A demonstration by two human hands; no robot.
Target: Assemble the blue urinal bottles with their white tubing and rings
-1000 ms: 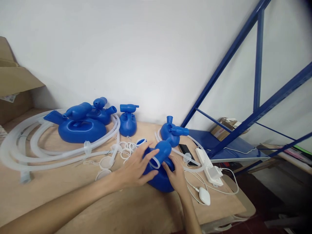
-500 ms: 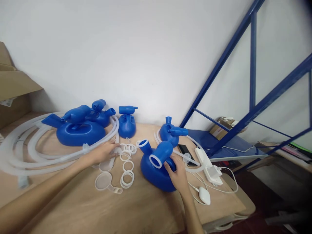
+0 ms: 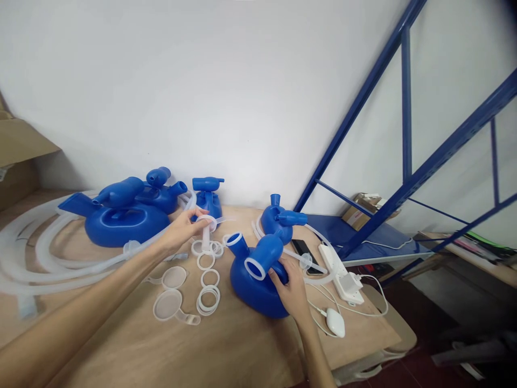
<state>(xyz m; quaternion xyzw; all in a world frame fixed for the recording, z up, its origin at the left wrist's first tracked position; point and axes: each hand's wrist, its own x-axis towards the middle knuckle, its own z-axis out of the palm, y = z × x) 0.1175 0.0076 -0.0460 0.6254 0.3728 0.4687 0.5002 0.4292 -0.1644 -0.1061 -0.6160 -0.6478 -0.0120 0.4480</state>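
My right hand [image 3: 291, 284] grips the handle side of a blue plastic urinal bottle [image 3: 252, 288]. Two openings with white rims on this bottle face toward me and to the left. In the fingers of my left hand [image 3: 193, 225] is a translucent white flanged fitting [image 3: 206, 237]; its tube part points down and a thin strap sticks out to the right. Below it lie several white rings [image 3: 210, 278] on the table. Two translucent caps with straps rest left of the rings, the nearer cap [image 3: 167, 305] and the farther cap [image 3: 174, 277].
A larger blue bottle [image 3: 127, 229] and coiled clear hoses [image 3: 48, 264] occupy the left. More blue bottles stand behind, one [image 3: 278, 223] with its own hose. A phone [image 3: 305, 253], power strip [image 3: 341, 275] and white charger [image 3: 335, 322] sit right, beside a blue metal frame [image 3: 355, 118].
My left hand has lifted the translucent fitting off the table and moved slightly up and right. The view has shifted a little; my right hand stays on the bottle.
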